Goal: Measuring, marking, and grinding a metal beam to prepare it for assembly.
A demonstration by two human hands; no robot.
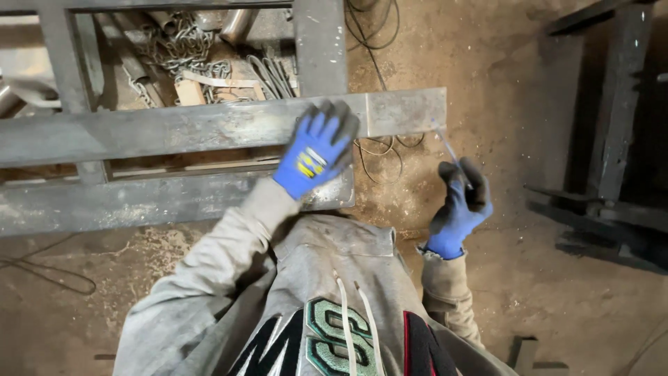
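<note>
Steel, grey and scuffed: a flat bar (209,129) lying across a welded frame (174,202), seen from the head camera looking straight down. Left hand (316,150) in a blue glove, spread flat and pressing on the bar near its free end, nothing clenched in it. Right hand (460,209) at three o'clock from the left one, also gloved in blue, closed around a thin rod (449,150) that points up toward the bar's end at about eleven o'clock, tip just short of the metal.

Judging by position only: bar laid and steadied on the frame, no fresh mark or seam visible at the end; joining or marking seemingly not yet begun.

Around: chain (184,49) and scrap pieces heaped under the frame at twelve o'clock, dark cables (379,150) looping on the dirt floor (487,69) just below the bar's end, close to the rod's path. Dark metal stand (612,104) at two o'clock, well apart. Grey hooded top filling the lower view.
</note>
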